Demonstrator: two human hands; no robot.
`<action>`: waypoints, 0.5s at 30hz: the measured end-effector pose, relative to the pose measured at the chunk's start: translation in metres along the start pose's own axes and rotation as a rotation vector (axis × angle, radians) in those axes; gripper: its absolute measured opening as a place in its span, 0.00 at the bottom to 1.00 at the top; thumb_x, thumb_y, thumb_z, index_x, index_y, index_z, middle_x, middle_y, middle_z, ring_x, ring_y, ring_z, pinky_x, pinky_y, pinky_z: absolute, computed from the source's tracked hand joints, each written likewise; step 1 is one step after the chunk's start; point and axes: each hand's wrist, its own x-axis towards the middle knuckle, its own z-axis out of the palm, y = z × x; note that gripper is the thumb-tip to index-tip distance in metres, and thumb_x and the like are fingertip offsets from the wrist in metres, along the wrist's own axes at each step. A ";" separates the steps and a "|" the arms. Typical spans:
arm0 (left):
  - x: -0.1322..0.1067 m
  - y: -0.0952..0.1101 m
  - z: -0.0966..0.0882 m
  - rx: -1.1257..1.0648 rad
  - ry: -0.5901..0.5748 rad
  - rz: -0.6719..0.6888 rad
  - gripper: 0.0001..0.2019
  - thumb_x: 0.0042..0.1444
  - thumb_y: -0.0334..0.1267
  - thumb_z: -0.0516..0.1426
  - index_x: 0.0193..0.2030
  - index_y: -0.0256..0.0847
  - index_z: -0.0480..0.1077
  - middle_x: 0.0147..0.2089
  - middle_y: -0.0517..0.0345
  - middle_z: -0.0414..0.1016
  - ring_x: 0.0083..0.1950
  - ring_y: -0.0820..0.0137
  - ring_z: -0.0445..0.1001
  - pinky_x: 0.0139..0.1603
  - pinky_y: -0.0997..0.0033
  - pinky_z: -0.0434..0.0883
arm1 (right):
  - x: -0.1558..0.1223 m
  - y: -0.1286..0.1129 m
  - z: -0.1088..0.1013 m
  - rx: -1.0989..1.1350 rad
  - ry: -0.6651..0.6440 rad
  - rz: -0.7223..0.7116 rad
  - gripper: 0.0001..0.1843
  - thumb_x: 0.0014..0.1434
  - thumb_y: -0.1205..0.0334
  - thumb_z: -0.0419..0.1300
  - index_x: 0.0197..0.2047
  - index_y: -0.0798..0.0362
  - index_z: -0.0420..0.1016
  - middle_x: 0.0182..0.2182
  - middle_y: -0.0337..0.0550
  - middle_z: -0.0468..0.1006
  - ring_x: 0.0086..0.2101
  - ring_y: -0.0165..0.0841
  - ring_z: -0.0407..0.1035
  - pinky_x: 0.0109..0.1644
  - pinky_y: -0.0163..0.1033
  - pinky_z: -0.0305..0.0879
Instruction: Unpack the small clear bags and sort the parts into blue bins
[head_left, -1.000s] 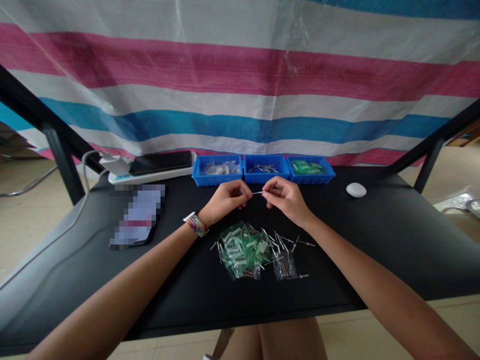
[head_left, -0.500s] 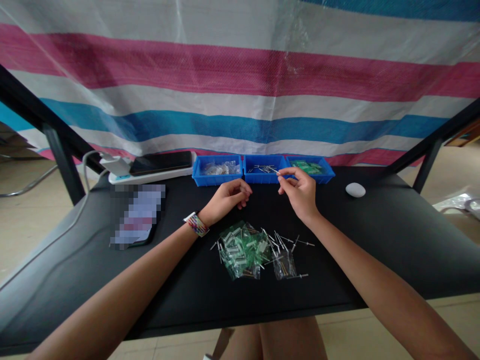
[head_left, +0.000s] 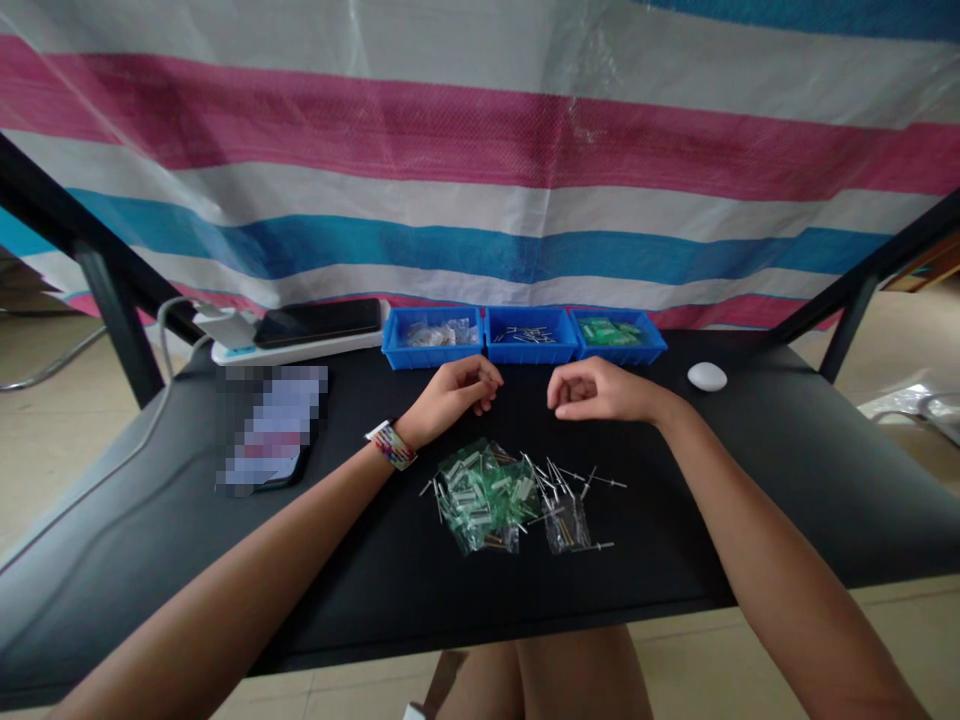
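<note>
My left hand (head_left: 450,390) rests on the black table (head_left: 787,470) with its fingers curled into a pinch; what they hold is hidden. My right hand (head_left: 600,392) lies beside it, a little apart, with fingers loosely curled and nothing visible in them. Just behind both hands stand three blue bins: the left bin (head_left: 397,352) holds clear bags, the middle bin (head_left: 531,351) metal pins, the right bin (head_left: 616,353) green bags. In front of the hands lies a pile of small green bags (head_left: 484,495), loose metal pins (head_left: 577,480) and a small clear bag (head_left: 566,522).
A blurred-out phone (head_left: 270,440) lies left of my left arm. A white power strip (head_left: 300,350) with a dark phone (head_left: 319,322) on it sits at the back left. A white oval object (head_left: 708,376) lies to the right. A striped tarp (head_left: 480,200) hangs behind.
My right hand took a pin from between both hands, reached over the middle bin, then came back down to the table without it. My left hand stayed put.
</note>
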 end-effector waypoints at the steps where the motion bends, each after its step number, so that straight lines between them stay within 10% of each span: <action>1: 0.000 0.000 0.000 0.001 -0.002 0.004 0.06 0.59 0.36 0.62 0.41 0.36 0.73 0.31 0.60 0.74 0.29 0.75 0.73 0.30 0.76 0.71 | -0.004 -0.003 -0.002 -0.049 -0.155 0.069 0.10 0.53 0.56 0.74 0.33 0.53 0.82 0.25 0.38 0.79 0.25 0.29 0.69 0.28 0.34 0.62; 5: 0.000 -0.001 0.000 0.005 -0.005 0.006 0.06 0.59 0.36 0.62 0.41 0.37 0.74 0.31 0.60 0.74 0.29 0.74 0.73 0.30 0.75 0.71 | -0.016 -0.009 0.005 -0.242 -0.393 0.266 0.10 0.51 0.57 0.75 0.27 0.53 0.81 0.22 0.38 0.79 0.23 0.30 0.69 0.26 0.34 0.59; 15: 0.000 -0.001 0.000 0.018 -0.009 0.004 0.07 0.60 0.37 0.61 0.42 0.36 0.74 0.32 0.60 0.74 0.29 0.74 0.73 0.30 0.75 0.71 | -0.009 -0.005 0.017 -0.519 -0.132 0.146 0.07 0.48 0.72 0.68 0.27 0.50 0.78 0.24 0.37 0.79 0.25 0.32 0.70 0.28 0.36 0.57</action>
